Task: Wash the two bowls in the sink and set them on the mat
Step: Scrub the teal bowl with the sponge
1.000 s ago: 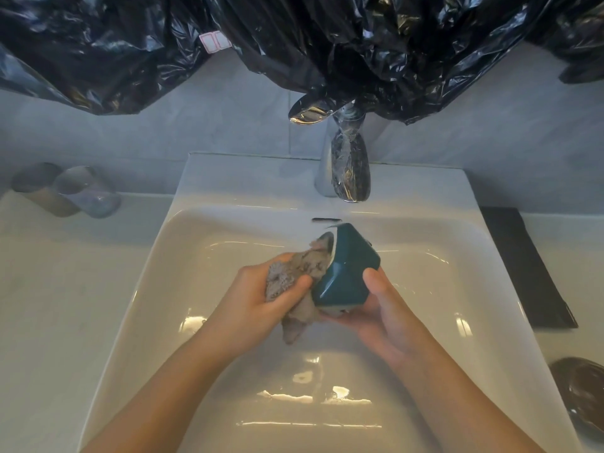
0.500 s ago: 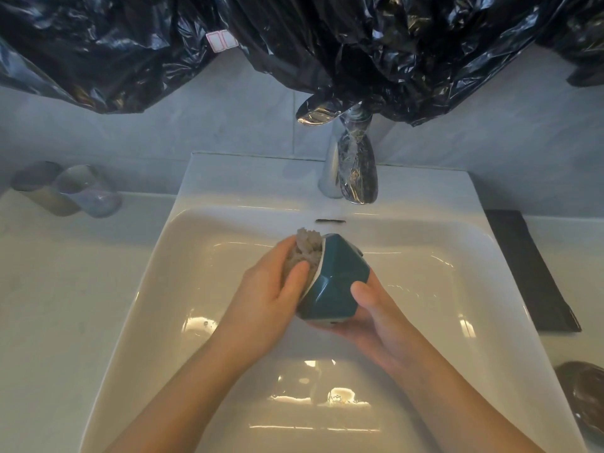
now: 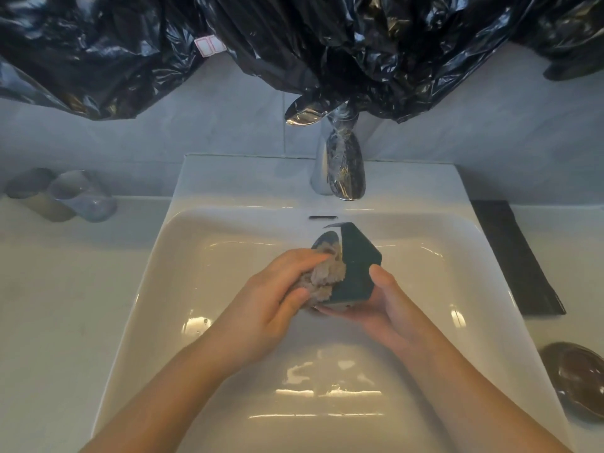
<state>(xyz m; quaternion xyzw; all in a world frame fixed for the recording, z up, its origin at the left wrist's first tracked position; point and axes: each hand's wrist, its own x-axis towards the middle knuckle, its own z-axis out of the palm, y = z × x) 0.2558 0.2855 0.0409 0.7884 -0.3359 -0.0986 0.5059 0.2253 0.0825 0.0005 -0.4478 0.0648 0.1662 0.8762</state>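
Note:
Over the middle of the white sink (image 3: 157,256) I hold a faceted teal bowl (image 3: 358,266) on its side, its mouth facing left. My right hand (image 3: 376,305) cradles it from below, thumb on its outer wall. My left hand (image 3: 277,295) grips a grey-brown cloth (image 3: 323,279) and presses it into the bowl's mouth. A black mat (image 3: 513,256) lies on the counter right of the sink. A dark brown bowl (image 3: 575,377) rests on the counter at the right edge, in front of the mat.
A chrome faucet (image 3: 343,165) stands at the back of the sink; no water stream is visible. Black plastic sheeting (image 3: 294,44) hangs across the wall above. Two cups (image 3: 65,197) stand at the back left of the pale counter.
My left hand has kept rubbing the cloth around the bowl's rim and inside, shifting from top to lower. The bowl has turned a little in my right hand.

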